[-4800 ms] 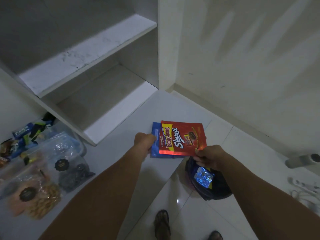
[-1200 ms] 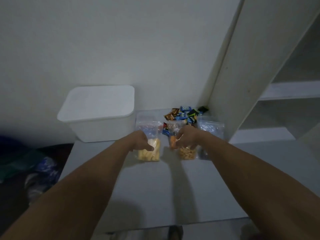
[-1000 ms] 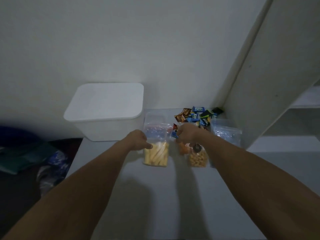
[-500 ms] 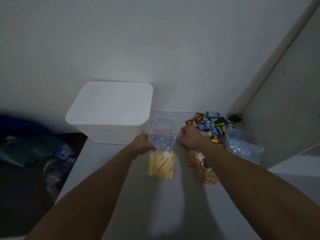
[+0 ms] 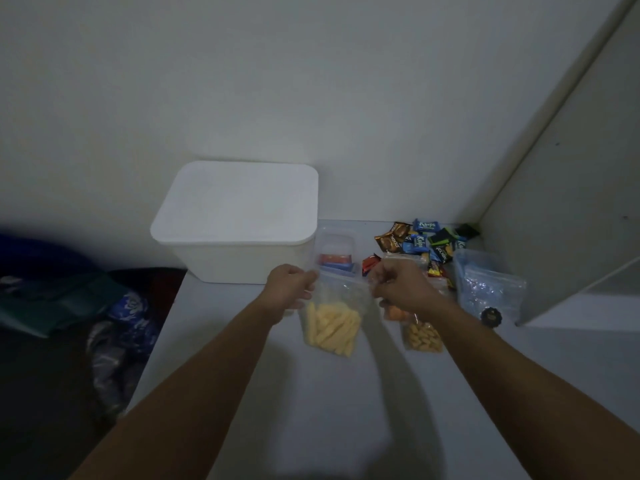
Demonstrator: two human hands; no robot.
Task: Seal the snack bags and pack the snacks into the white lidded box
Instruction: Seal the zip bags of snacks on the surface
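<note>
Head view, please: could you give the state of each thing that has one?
white lidded box: lid on.
bag of yellow sticks: held up by its top corners.
left hand: pinches the bag.
right hand: pinches the bag.
bag of orange snacks: lying flat.

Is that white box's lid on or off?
On. The lid sits flat over the white box, covering its whole top.

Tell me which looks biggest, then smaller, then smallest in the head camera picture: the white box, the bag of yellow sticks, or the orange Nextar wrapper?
1. white box, clearly the largest.
2. bag of yellow sticks, held at its top by both hands.
3. orange Nextar wrapper, the smallest, though it lies farther back, which shrinks it somewhat.
</note>
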